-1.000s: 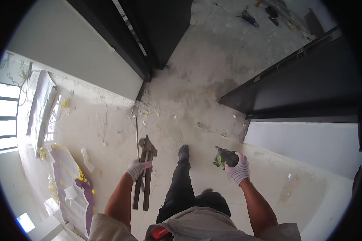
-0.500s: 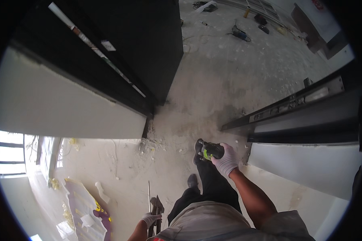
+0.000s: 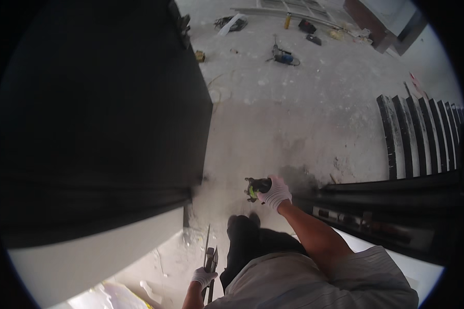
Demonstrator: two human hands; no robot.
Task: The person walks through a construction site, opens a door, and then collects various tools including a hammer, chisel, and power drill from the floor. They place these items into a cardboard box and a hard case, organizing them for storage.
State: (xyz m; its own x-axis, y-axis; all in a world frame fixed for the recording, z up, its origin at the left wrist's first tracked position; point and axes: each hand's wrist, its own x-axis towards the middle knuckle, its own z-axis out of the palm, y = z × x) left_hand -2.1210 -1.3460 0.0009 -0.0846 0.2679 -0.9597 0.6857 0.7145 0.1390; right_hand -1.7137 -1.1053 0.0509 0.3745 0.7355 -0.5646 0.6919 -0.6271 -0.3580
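Plainly, floor (image 3: 229, 147) separates the right hand's (image 3: 277, 193) tool (image 3: 261, 186) from the door edge (image 3: 206, 131).

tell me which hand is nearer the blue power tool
Right. The right hand is straight back from the blue power tool; the left hand is farther back, to its left.

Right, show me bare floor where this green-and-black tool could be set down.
The widest bare patch is the floor ahead of the right hand, between the dark panel on the left and the dark slats on the right, short of the blue tool. Farther off it is crowded around the yellow cylinder and the black items.
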